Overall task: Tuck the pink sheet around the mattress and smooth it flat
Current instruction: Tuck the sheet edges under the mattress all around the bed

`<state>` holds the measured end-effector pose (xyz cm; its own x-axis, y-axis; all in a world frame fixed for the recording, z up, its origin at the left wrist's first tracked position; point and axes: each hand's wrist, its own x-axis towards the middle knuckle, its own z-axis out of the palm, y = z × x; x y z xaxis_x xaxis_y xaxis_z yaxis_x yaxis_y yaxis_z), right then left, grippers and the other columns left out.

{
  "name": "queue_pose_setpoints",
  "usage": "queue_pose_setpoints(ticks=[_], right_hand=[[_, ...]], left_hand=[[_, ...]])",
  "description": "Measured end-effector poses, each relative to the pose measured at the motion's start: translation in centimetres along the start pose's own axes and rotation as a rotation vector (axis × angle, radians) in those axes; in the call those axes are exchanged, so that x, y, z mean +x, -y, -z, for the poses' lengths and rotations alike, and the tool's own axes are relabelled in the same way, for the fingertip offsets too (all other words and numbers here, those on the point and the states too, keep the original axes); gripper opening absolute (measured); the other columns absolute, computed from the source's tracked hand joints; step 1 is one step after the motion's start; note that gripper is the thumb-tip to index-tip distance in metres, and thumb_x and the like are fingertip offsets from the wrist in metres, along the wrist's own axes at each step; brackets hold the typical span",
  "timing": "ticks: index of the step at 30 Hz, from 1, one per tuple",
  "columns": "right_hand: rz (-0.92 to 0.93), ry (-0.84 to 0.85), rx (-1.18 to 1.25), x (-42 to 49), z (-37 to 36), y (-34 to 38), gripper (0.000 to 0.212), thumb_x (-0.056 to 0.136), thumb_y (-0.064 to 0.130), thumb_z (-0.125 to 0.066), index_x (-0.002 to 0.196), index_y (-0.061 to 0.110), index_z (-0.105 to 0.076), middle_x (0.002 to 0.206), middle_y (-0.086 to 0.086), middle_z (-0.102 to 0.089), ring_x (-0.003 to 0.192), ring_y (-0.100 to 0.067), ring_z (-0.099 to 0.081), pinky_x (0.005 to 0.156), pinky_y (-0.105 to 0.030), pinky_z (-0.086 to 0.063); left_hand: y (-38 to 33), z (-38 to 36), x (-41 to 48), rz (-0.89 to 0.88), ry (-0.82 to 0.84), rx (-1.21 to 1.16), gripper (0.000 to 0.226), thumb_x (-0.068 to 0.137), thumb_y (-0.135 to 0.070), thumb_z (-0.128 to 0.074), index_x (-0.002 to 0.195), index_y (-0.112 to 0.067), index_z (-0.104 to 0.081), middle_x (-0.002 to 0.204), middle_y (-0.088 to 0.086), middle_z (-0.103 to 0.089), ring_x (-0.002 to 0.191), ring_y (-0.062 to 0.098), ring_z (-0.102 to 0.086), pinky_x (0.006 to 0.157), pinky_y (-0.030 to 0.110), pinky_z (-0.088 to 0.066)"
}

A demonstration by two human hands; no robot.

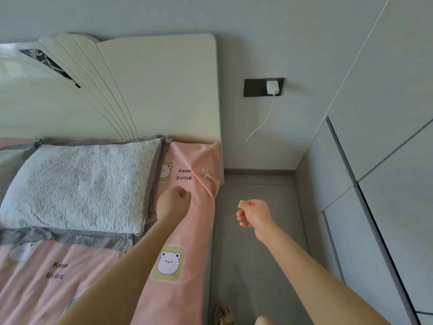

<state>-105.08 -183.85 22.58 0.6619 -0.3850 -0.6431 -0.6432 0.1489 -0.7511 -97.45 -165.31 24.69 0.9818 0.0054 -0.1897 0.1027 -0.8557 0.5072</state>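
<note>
The pink sheet (199,221) with bear prints covers the mattress and hangs over its right side, with a few creases near the top right corner. My left hand (172,201) is over the sheet just right of the pillow, fingers curled into a fist; whether it pinches cloth I cannot tell. My right hand (254,214) hangs in the air over the floor beside the bed, fingers loosely curled and holding nothing.
A grey-edged pillow (82,184) lies at the bed's head against the cream headboard (164,90). A narrow grey floor strip (255,254) runs between bed and white wardrobe (386,184). A charger and cable (272,87) hang from a wall socket. A sandal (223,315) sits by my foot.
</note>
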Motion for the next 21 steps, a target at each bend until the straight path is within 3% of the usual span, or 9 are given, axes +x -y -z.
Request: queue_pose_setpoints(ticks=[5, 8, 10, 13, 15, 17, 19, 21], right_hand=[[-0.122, -0.01, 0.07, 10.8, -2.2, 3.2, 0.009, 0.095, 0.013, -0.049, 0.095, 0.006, -0.055, 0.071, -0.008, -0.056, 0.06, -0.016, -0.053, 0.064, -0.029, -0.054], [-0.157, 0.054, 0.055, 17.1, -3.9, 4.7, 0.01, 0.097, 0.015, -0.046, 0.101, 0.009, -0.053, 0.078, -0.007, -0.054, 0.068, -0.016, -0.051, 0.083, -0.038, -0.054], [-0.182, 0.103, 0.007, 21.5, -5.2, 5.1, 0.021, 0.098, 0.016, -0.044, 0.111, 0.004, -0.055, 0.086, -0.008, -0.052, 0.075, -0.018, -0.049, 0.09, -0.041, -0.052], [-0.264, 0.167, -0.036, 28.1, -6.9, 5.8, 0.042, 0.098, 0.024, -0.045, 0.129, -0.004, -0.046, 0.095, -0.009, -0.052, 0.086, -0.023, -0.05, 0.083, -0.035, -0.051], [-0.387, 0.205, -0.031, 32.0, -8.1, 5.5, 0.047, 0.097, 0.035, -0.046, 0.133, 0.005, -0.044, 0.119, -0.013, -0.056, 0.109, -0.03, -0.055, 0.096, -0.037, -0.045], [-0.529, 0.238, -0.017, 35.1, -9.4, 4.6, 0.057, 0.094, 0.047, -0.047, 0.138, 0.011, -0.04, 0.139, -0.012, -0.047, 0.125, -0.03, -0.047, 0.107, -0.041, -0.036], [-0.616, 0.262, -0.034, 37.5, -10.7, 3.1, 0.068, 0.09, 0.056, -0.049, 0.143, 0.015, -0.037, 0.146, -0.006, -0.04, 0.13, -0.027, -0.041, 0.11, -0.04, -0.031], [-0.666, 0.306, -0.009, 39.2, -12.0, 1.7, 0.066, 0.09, 0.056, -0.048, 0.141, 0.015, -0.041, 0.14, -0.005, -0.046, 0.122, -0.023, -0.046, 0.101, -0.035, -0.035]], left_hand=[[-1.1, -3.9, 9.7, -0.056, -0.049, 0.075, 0.021, 0.09, -0.022, -0.054, 0.097, -0.009, -0.068, 0.105, 0.005, -0.066, 0.095, 0.026, -0.059, 0.073, 0.029, -0.04], [-1.7, -6.6, 15.9, -0.063, -0.037, 0.128, 0.021, 0.091, -0.022, -0.053, 0.099, -0.009, -0.067, 0.106, 0.007, -0.065, 0.097, 0.028, -0.056, 0.078, 0.033, -0.042], [-2.2, -8.4, 20.2, -0.065, -0.005, 0.204, 0.024, 0.091, -0.024, -0.051, 0.105, -0.01, -0.066, 0.11, 0.008, -0.063, 0.102, 0.029, -0.052, 0.085, 0.034, -0.04], [-3.1, -11.2, 25.9, -0.051, 0.067, 0.32, 0.034, 0.091, -0.029, -0.052, 0.12, -0.013, -0.058, 0.123, 0.007, -0.057, 0.115, 0.029, -0.045, 0.093, 0.032, -0.035], [-3.1, -13.4, 28.9, -0.025, 0.137, 0.413, 0.047, 0.088, -0.039, -0.056, 0.129, -0.016, -0.049, 0.13, 0.007, -0.051, 0.121, 0.028, -0.042, 0.096, 0.032, -0.034], [-2.6, -15.5, 31.0, 0.007, 0.184, 0.477, 0.058, 0.084, -0.048, -0.058, 0.13, -0.017, -0.043, 0.13, 0.007, -0.048, 0.121, 0.028, -0.042, 0.098, 0.034, -0.035], [-1.8, -17.2, 32.3, 0.011, 0.188, 0.528, 0.059, 0.083, -0.05, -0.058, 0.129, -0.016, -0.042, 0.128, 0.008, -0.048, 0.118, 0.029, -0.044, 0.097, 0.033, -0.035], [-0.9, -18.4, 33.4, -0.017, 0.173, 0.566, 0.05, 0.087, -0.045, -0.054, 0.125, -0.014, -0.044, 0.123, 0.008, -0.05, 0.113, 0.029, -0.046, 0.091, 0.033, -0.038]])
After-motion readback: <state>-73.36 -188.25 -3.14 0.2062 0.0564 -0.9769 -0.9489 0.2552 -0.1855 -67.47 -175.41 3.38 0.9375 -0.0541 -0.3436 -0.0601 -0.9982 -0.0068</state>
